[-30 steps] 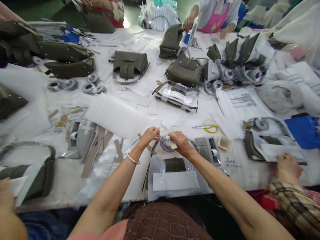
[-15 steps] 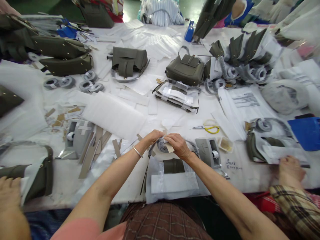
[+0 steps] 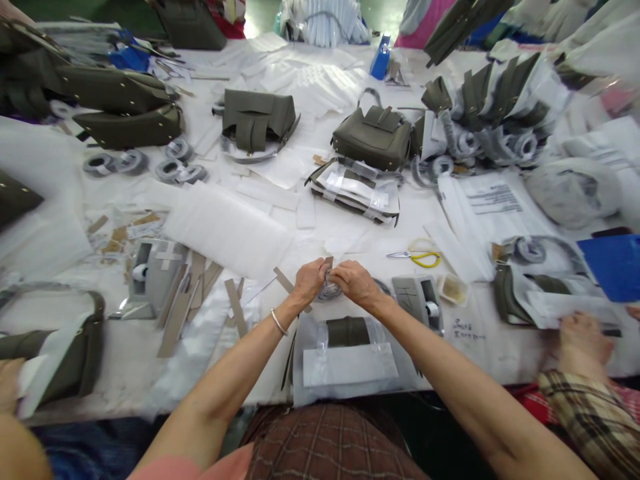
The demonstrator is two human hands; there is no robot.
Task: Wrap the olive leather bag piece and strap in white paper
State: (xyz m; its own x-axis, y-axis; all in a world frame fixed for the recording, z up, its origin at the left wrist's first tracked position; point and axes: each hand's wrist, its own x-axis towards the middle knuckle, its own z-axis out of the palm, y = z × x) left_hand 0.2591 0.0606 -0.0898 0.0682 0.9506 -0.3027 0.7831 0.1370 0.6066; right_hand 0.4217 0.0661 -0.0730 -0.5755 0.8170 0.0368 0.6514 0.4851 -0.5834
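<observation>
Just beyond the dark olive handbag (image 3: 347, 331) in front of me, both hands meet over a coiled shoulder strap (image 3: 330, 292) in clear plastic. My left hand (image 3: 311, 279), a silver bangle on its wrist, is closed at the coil's left side. The end of a grey-brown card strip (image 3: 329, 261) pokes up between my hands. Fingers pinched, my right hand (image 3: 354, 279) presses on the strip and the coil's top; its fingertips partly hide both. White foam sheet (image 3: 327, 365) and clear wrapping cover the bag, which lies flat at the table's near edge.
A grey tape dispenser (image 3: 415, 300) is right of the coil, another (image 3: 150, 273) far left beside loose card strips (image 3: 175, 320). Yellow-handled scissors (image 3: 423, 258) lie beyond. More olive bags (image 3: 370, 140) stand further back. A co-worker's hand (image 3: 585, 340) rests on a wrapped bag at right.
My left hand has turned and come closer to my right hand. The card strip's end, earlier below my right fingers, now sticks up between my hands.
</observation>
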